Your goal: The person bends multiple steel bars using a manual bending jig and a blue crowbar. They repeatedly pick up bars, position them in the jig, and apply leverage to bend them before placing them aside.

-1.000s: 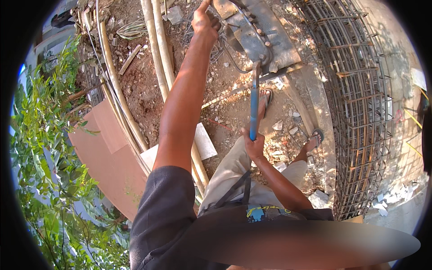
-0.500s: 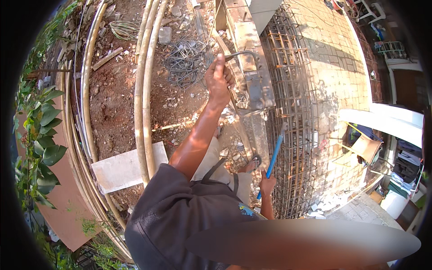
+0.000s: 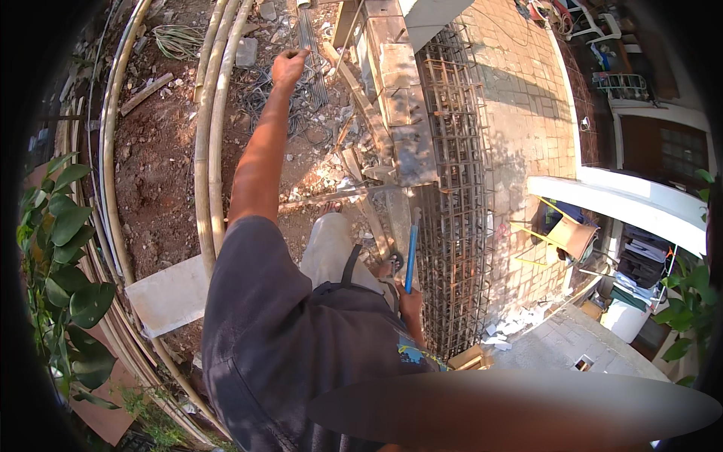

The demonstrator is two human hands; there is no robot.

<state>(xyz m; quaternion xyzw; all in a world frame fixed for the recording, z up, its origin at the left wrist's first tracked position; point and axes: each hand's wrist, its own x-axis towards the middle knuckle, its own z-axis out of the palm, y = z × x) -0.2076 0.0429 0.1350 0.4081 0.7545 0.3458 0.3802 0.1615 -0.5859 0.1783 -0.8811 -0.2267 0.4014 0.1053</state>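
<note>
My left hand (image 3: 288, 68) reaches out over a pile of bent thin metal rods (image 3: 265, 94) on the rubble. Its fingers are curled together, and no object shows clearly in them. Lower down, my right hand (image 3: 411, 303) is wrapped round the blue handle of a hammer (image 3: 411, 260). The hammer points away from me, its small head (image 3: 416, 216) at the far end beside a long rebar cage (image 3: 452, 188). To the left of the cage lies a wooden form or beam (image 3: 401, 83) with dark stains.
Long bamboo poles (image 3: 215, 128) run along the left over reddish soil. A pale board (image 3: 169, 297) lies under them. Leafy branches (image 3: 71, 275) hang at the left edge. Beyond the cage are paving (image 3: 520, 98), a tilted chair (image 3: 565, 230) and a white bucket (image 3: 623, 320).
My left hand has moved left and away from the beam; the bent metal rod it held no longer shows in it. The hammer stays in my right hand. The view has shifted.
</note>
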